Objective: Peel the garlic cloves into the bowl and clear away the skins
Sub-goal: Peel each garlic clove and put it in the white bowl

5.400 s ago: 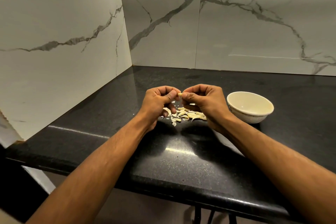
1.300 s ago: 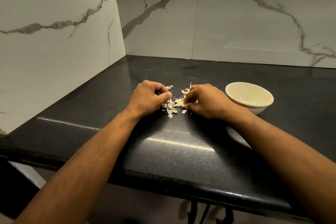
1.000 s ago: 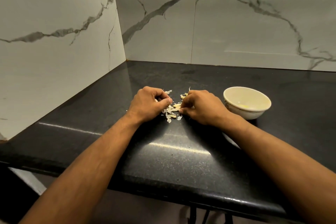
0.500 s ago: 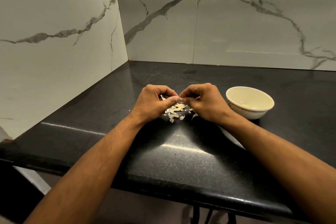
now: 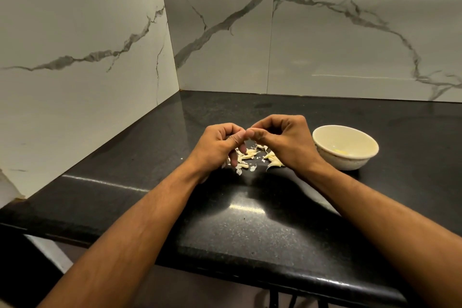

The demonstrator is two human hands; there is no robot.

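Head view: black counter (image 5: 250, 227) in a marble-tiled corner, both forearms reaching in.
Left hand (image 5: 217, 147): raised over the pile, fingers curled, thumb tip pressed against the right thumb; it pinches something too small to make out.
Garlic pile (image 5: 252, 157): cloves and loose skins mixed on the counter under and between the hands, near the bowl but apart from it.
Right hand (image 5: 282, 141): curled, pinching at the same point as the left.
Held clove: hidden by the fingertips; long axis and pointing direction cannot be told.
Bowl (image 5: 346, 159): upright, right of the hands; a pale yellow piece inside.
Step (judged): peeling one clove, early in the task.
Next move needs: strip skin, drop clove rightward into bowl.
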